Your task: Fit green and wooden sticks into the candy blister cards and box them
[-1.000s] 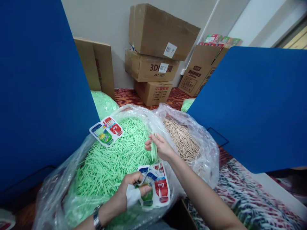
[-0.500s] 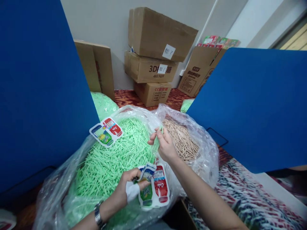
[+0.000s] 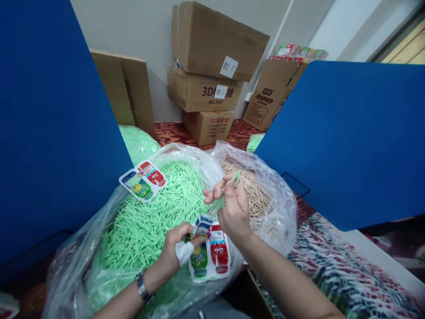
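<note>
In the head view, the left hand (image 3: 175, 246) (a watch (image 3: 142, 285) on its wrist) has its grip closed on a pouch (image 3: 219, 254), held over the near right edge of a green heap (image 3: 156, 221) in a clear bag (image 3: 71, 270). The right hand's (image 3: 235, 210) grip is closed on green sticks (image 3: 236, 177), just above that pouch. Another pouch (image 3: 142, 181) lies on the heap's far left; brown sticks (image 3: 255, 192) lie beyond the right hand.

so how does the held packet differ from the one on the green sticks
The held packet is in the left hand; the loose packet lies on the green sticks. The held packet's Sprite half is bent at top; the loose packet looks flat. Both pair Sprite with Cola.
</note>
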The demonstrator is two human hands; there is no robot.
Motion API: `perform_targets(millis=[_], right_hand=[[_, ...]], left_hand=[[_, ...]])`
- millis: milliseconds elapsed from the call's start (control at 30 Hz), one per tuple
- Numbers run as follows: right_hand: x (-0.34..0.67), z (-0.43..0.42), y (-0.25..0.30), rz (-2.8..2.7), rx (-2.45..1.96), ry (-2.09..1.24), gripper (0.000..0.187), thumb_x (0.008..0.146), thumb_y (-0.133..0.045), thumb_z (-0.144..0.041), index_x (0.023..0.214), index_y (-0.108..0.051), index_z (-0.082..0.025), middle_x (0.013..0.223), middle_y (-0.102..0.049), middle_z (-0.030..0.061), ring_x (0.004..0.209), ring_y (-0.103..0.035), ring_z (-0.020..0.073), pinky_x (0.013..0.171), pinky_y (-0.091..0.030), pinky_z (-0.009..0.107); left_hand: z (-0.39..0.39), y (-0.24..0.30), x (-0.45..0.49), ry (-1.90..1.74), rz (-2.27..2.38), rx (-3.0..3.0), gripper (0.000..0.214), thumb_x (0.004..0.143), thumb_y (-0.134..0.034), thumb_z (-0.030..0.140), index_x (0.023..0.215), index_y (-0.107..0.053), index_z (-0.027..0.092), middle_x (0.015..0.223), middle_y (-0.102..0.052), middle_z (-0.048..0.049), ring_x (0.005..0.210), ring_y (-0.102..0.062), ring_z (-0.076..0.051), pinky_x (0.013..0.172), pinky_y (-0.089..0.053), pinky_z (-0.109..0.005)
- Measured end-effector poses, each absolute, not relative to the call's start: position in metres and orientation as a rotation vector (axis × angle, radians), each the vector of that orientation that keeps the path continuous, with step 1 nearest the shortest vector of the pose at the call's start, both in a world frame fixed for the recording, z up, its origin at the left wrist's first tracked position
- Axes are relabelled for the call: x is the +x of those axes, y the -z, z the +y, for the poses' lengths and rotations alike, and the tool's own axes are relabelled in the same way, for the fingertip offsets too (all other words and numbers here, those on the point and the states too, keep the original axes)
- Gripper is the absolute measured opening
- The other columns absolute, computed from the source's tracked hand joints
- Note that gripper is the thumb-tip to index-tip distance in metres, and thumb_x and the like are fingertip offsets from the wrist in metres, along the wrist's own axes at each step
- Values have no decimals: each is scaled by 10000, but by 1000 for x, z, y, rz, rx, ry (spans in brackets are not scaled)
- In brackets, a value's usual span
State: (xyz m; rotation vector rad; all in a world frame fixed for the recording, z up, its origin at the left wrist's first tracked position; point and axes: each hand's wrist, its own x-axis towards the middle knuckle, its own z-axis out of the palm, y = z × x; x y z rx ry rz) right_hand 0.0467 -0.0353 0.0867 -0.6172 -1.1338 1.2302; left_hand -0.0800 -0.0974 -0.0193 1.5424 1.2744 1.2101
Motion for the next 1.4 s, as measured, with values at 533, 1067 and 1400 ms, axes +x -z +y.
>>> perform_targets(millis=[533, 1067, 1400], right_hand=[[61, 1, -64, -1367, -884, -1023, 173, 973, -349, -394, 981, -416, -234, 667, -636, -49, 724, -661, 137, 857, -451, 341], [46, -43, -65, -1340, -688, -969, 114, 989, -320, -305, 968, -412, -242, 742, -621, -36, 810, -669, 140, 969, -418, 442], [78, -31, -52, -1879, -847, -799, 446, 931, -339, -527, 1258, -478, -258, 1422, -412, 66, 1346, -320, 247, 1109, -251, 466]], left_hand=[[-101, 30, -81, -1149, 1216, 1507, 273, 786, -657, 243, 619, -454, 169, 635, -422, 39, 601, -379, -108, 555, -318, -211], [-97, 24, -78, -1226, 1247, 1519, 281, 788, -667, 273, 627, -459, 174, 627, -446, 39, 592, -405, -109, 563, -347, -214], [-89, 13, -89, -1287, 1237, 1632, 171, 779, -689, 267, 700, -576, 164, 669, -547, 19, 612, -486, -120, 589, -387, -222]])
